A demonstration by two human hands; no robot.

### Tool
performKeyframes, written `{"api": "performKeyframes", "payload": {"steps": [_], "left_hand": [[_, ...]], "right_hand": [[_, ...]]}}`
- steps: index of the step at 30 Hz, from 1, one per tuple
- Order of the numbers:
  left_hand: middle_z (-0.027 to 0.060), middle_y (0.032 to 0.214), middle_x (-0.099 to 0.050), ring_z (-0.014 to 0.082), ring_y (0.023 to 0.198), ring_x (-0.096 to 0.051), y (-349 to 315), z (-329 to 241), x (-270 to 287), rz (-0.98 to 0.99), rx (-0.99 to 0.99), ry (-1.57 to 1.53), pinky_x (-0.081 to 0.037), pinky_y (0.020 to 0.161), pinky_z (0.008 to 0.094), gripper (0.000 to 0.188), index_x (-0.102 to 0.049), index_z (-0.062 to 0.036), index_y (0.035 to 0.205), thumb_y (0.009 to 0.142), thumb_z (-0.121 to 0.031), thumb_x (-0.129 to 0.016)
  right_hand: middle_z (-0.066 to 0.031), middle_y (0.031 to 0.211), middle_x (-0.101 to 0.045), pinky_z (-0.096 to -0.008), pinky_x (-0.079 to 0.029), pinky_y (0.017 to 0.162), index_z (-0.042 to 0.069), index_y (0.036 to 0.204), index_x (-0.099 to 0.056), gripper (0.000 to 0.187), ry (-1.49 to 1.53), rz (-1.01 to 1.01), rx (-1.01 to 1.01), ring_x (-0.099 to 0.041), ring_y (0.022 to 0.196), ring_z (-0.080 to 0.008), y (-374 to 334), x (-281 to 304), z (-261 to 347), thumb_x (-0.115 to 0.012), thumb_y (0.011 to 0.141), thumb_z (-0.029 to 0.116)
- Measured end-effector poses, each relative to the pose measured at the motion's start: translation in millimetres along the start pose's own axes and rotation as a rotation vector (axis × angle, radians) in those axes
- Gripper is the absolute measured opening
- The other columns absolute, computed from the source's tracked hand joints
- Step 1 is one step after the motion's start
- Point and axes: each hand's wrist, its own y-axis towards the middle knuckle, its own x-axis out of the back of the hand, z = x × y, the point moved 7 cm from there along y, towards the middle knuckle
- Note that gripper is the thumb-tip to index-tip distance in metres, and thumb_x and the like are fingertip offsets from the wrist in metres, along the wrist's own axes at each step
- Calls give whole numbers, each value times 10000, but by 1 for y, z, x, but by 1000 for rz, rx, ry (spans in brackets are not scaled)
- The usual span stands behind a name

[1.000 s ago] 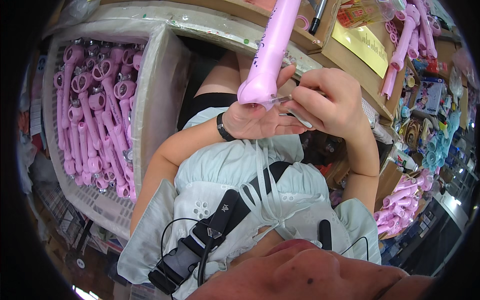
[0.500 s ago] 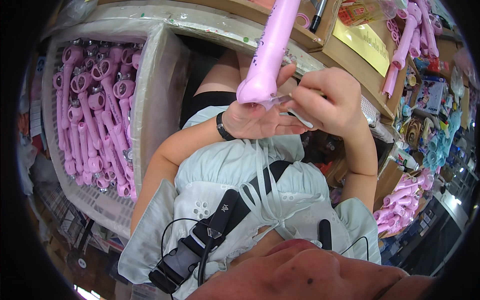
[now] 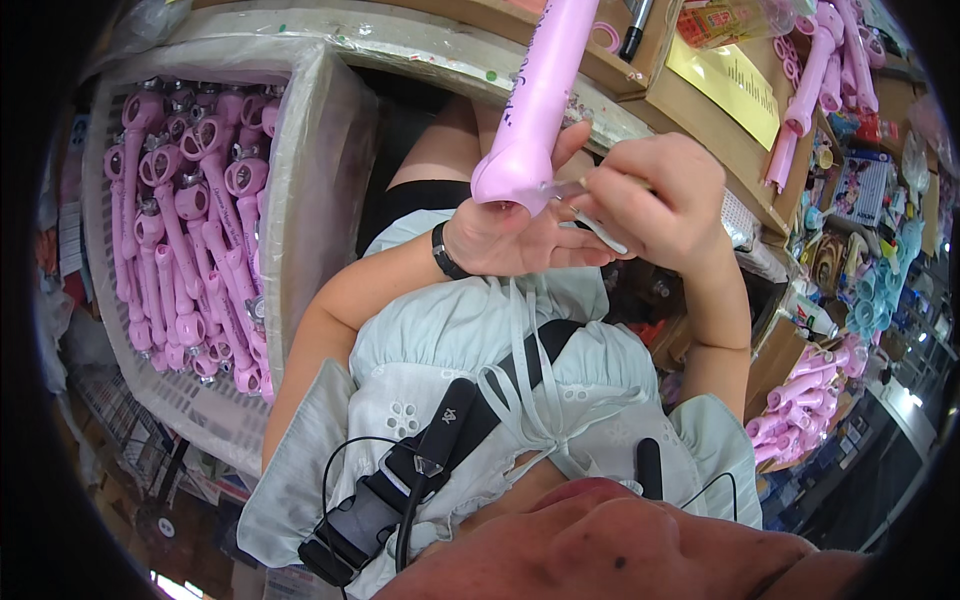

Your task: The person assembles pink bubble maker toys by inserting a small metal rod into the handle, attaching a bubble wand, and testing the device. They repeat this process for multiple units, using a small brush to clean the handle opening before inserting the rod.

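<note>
A long pink plastic wand handle (image 3: 540, 100) with dark printing slants up from my left hand (image 3: 510, 240), which faces palm up. Its rounded lower end rests against the palm, and my left fingers reach round behind it. My right hand (image 3: 655, 200) is closed on a thin metal blade (image 3: 568, 188), whose tip touches or nearly touches the right side of the handle's lower end. A pale narrow piece (image 3: 605, 238) sticks out below my right fingers; I cannot tell what it is.
At left stands a plastic-lined crate (image 3: 310, 200) full of pink wands (image 3: 200, 230). Ahead, the worktable edge (image 3: 440, 55) holds a black marker (image 3: 635, 35) and a yellow sheet (image 3: 722, 85). More pink parts (image 3: 810, 395) and turquoise parts (image 3: 885, 285) are piled at right.
The pink handle has tilted slightly, with its upper part shifting left. The blade in my right hand has moved slightly along the handle's end. My left hand has barely moved.
</note>
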Motion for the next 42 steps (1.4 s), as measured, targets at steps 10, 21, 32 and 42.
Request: {"api": "performKeyframes", "payload": {"steps": [10,21,32,42], "left_hand": [[19,1330,-470,323,1269,-403,-1,1,-1,28,17,28,-251,1099,473,932,-63,-395,1457,800,-253,-709],[96,1422,-374,335,1262,-417,0,0,-1,21,4,54,-265,1090,472,928,-59,-410,1453,804,-280,-710],[129,1421,-354,336,1264,-409,1,1,-5,36,11,43,-252,1100,477,928,-66,-417,1451,799,-301,-716],[103,1421,-358,326,1266,-407,2,1,-4,56,-2,16,-249,1101,476,902,-70,-418,1450,818,-286,-699]], "right_hand": [[-37,758,-598,-283,-405,437,77,766,-601,213,13,-60,41,-557,559,-172,-2,2,6,-650,566,132],[-31,762,-593,-282,-412,467,88,796,-611,237,-84,-57,-96,-556,569,-177,-6,7,-3,-714,591,147],[-15,690,-557,-267,-363,426,100,736,-603,199,-40,-32,-65,-512,511,-156,-18,9,2,-739,626,195],[-25,690,-565,-272,-375,426,91,733,-598,210,-53,-91,-44,-516,510,-163,-16,10,1,-741,635,208]]}}
